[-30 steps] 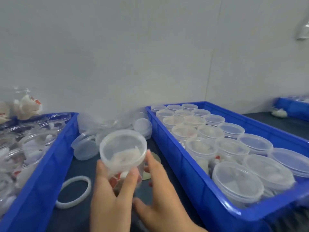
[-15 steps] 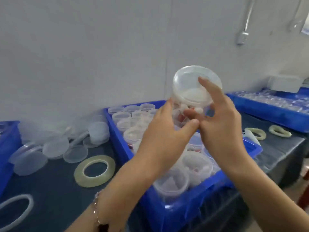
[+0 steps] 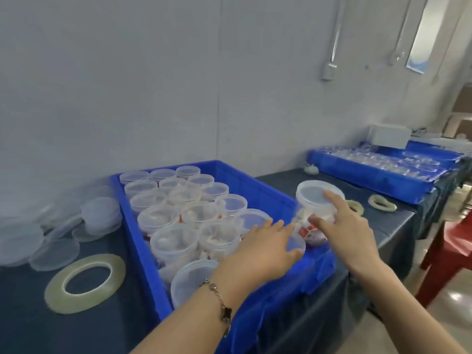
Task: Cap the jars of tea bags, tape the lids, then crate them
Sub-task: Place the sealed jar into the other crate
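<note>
Near left on the dark-covered bench [image 3: 76, 333] lies a tape roll [image 3: 85, 282]. The blue crate [image 3: 258, 190] beside it is packed with capped jars [image 3: 176, 241]. The left hand [image 3: 265, 249] reaches over the crate's near right corner, fingers spread and relaxed, holding nothing. The right hand [image 3: 350, 226] grips a capped tea-bag jar [image 3: 315, 208] at the crate's right wall, forefinger on the lid. Loose lids [image 3: 53, 252] are piled far left; a red stool [image 3: 449, 254] stands right. No writing is legible.

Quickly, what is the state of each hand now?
Left hand: open, fingers spread over the jars in the blue crate, holding nothing.
Right hand: holding the capped jar of tea bags.
</note>
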A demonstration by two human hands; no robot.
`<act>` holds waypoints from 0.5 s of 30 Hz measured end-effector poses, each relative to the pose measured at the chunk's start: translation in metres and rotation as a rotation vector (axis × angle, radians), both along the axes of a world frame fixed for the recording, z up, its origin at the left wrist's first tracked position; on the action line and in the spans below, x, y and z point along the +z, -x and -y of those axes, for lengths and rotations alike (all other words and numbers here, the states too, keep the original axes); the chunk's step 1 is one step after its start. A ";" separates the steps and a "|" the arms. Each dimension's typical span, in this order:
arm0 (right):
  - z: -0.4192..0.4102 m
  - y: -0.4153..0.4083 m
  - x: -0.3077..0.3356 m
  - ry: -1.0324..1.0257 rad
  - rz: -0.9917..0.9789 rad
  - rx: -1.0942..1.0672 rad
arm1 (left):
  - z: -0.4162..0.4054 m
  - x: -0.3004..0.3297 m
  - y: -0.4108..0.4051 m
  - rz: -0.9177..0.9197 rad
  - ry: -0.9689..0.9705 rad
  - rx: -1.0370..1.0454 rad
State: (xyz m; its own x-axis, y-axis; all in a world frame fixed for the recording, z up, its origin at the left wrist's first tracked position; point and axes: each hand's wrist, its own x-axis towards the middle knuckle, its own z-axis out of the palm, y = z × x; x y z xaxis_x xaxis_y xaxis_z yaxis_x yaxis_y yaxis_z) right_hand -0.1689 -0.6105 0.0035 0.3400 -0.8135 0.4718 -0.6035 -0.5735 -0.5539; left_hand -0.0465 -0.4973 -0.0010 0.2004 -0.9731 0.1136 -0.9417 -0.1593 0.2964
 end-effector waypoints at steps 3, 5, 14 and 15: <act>0.002 -0.004 -0.013 -0.150 -0.121 0.009 | -0.005 -0.004 -0.004 -0.017 -0.021 0.020; 0.000 -0.006 -0.024 -0.180 -0.232 -0.031 | -0.011 -0.002 -0.006 -0.024 -0.039 0.024; -0.036 -0.037 -0.011 -0.059 -0.371 -0.094 | -0.069 0.013 -0.035 -0.001 -0.022 0.106; -0.051 -0.051 -0.008 0.011 -0.327 -0.024 | -0.081 0.015 -0.041 0.014 -0.020 0.123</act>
State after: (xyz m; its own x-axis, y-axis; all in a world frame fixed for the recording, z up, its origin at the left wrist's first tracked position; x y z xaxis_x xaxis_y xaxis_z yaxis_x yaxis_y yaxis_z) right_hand -0.1182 -0.5595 -0.0049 0.4555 -0.8189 0.3491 -0.7623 -0.5614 -0.3222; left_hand -0.0053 -0.4167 0.0144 0.3172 -0.9433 0.0981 -0.9187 -0.2799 0.2787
